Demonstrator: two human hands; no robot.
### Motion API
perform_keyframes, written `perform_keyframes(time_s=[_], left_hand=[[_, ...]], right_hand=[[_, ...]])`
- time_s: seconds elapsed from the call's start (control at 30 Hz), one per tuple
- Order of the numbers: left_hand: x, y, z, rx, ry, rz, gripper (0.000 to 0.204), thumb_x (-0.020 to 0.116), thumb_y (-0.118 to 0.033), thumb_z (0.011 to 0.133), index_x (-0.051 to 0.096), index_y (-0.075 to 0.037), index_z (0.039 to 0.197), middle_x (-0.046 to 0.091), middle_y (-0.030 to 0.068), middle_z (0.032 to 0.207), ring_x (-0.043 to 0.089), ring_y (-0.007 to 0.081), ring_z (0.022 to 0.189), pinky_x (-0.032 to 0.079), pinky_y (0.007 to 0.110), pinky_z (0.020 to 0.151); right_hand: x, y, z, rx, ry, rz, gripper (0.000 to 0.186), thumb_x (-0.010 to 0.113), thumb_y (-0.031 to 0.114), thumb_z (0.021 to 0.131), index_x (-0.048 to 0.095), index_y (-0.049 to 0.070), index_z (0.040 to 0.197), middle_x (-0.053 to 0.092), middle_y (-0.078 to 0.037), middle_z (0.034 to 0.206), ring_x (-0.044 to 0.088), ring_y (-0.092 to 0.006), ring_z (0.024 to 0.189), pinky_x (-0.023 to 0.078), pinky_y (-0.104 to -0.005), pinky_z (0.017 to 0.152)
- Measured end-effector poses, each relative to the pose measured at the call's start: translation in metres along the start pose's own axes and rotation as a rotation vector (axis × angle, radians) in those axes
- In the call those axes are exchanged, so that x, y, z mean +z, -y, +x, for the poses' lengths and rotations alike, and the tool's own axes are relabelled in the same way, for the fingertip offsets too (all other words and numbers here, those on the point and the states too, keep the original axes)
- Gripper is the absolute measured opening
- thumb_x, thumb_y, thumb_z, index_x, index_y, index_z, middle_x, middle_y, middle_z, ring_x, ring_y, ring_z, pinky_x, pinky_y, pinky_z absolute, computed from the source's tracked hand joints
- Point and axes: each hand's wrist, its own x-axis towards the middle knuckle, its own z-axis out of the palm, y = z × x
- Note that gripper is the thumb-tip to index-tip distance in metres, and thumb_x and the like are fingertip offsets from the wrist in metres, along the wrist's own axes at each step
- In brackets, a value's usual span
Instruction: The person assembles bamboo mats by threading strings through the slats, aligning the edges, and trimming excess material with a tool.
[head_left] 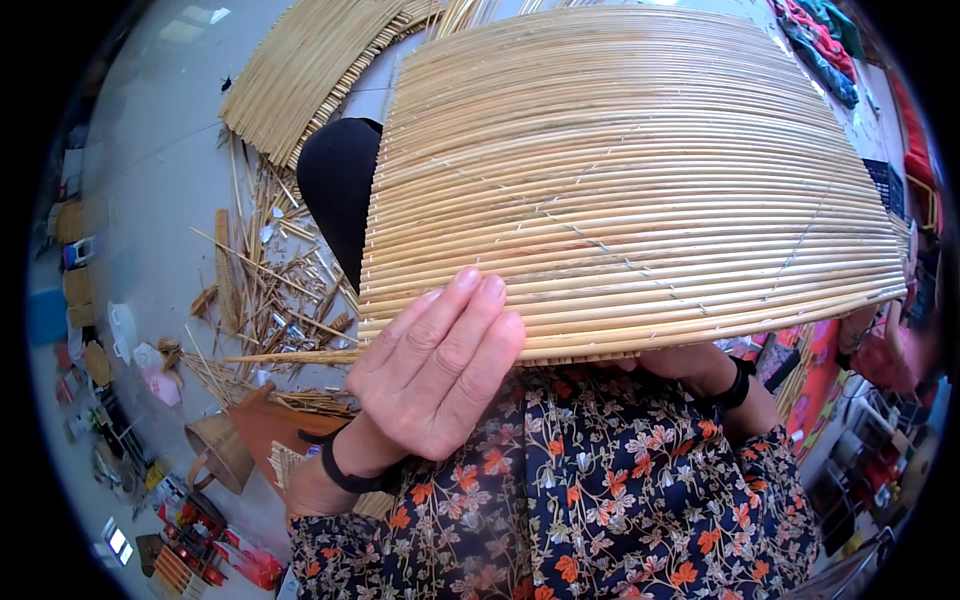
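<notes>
A curved mat of pale straw-coloured reeds [620, 190], crossed by thin stitches, spans the upper middle, held over my lap. My left hand [435, 365] lies over its near left edge, fingers extended side by side on the reeds and thumb hidden, gripping that edge. A thin bundle of loose straw [290, 356] pokes out leftward beside this hand. My right hand [680, 365] is mostly hidden under the mat's near edge; only its back and wrist show, so its fingers cannot be made out.
Another reed mat [300, 60] lies at upper left. Scattered straw offcuts [280, 280], an orange-brown board [260, 430] and a tan conical vessel [220, 455] are on the left. My dark knee [330, 180] shows behind the mat. Coloured cloths [820, 50] lie at upper right.
</notes>
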Motion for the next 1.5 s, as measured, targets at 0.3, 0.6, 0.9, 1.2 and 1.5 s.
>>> perform_keyframes(time_s=[0.3, 0.6, 0.9, 1.2, 1.5], left_hand=[[-0.003, -0.005, 0.008, 0.005, -0.005, 0.051, 0.015, 0.073, -0.01, 0.09, 0.076, -0.006, 0.104, 0.078, 0.013, 0.104, 0.077, 0.0269, 0.101, 0.061, 0.032, 0.084], [-0.031, 0.023, 0.041, -0.48, -0.165, -0.275, 0.032, 0.08, 0.001, 0.084, 0.074, 0.002, 0.115, 0.077, 0.0149, 0.099, 0.075, 0.0218, 0.083, 0.058, 0.029, 0.075], [-0.038, 0.023, 0.065, -0.57, -0.221, -0.349, 0.027, 0.081, 0.0, 0.088, 0.075, 0.003, 0.114, 0.076, 0.0069, 0.089, 0.069, 0.008, 0.076, 0.055, 0.022, 0.069], [-0.039, 0.024, 0.07, -0.67, -0.2, -0.362, 0.028, 0.082, -0.001, 0.087, 0.075, 0.004, 0.113, 0.076, 0.0055, 0.089, 0.068, 0.0078, 0.079, 0.054, 0.022, 0.07], [-0.038, 0.025, 0.072, -0.637, -0.205, -0.34, 0.03, 0.084, -0.003, 0.087, 0.075, 0.006, 0.114, 0.075, 0.002, 0.088, 0.064, 0.0051, 0.078, 0.052, 0.021, 0.07]], right_hand=[[-0.001, -0.004, -0.01, -0.051, -0.083, 0.09, 0.02, 0.067, 0.017, 0.103, 0.072, 0.004, 0.088, 0.064, 0.002, 0.07, 0.055, -0.0057, 0.062, 0.044, -0.0233, 0.056], [0.008, 0.018, -0.01, -0.304, -0.245, 0.034, 0.013, 0.069, 0.006, 0.098, 0.078, 0.0, 0.105, 0.075, -0.003, 0.086, 0.06, -0.0042, 0.058, 0.046, -0.0217, 0.053], [0.005, 0.108, 0.027, -0.785, -0.341, -0.397, 0.015, 0.07, 0.001, 0.095, 0.075, 0.001, 0.109, 0.074, -0.008, 0.082, 0.068, -0.0122, 0.063, 0.051, -0.0265, 0.057], [0.017, 0.118, 0.055, -0.887, -0.438, -0.357, 0.014, 0.068, -0.001, 0.096, 0.077, 0.002, 0.107, 0.071, -0.005, 0.074, 0.062, -0.0068, 0.055, 0.045, -0.0231, 0.049], [0.016, 0.124, 0.049, -0.777, -0.415, -0.324, 0.017, 0.069, 0.001, 0.094, 0.076, 0.004, 0.109, 0.069, -0.008, 0.073, 0.066, -0.0136, 0.062, 0.05, -0.0267, 0.057]])
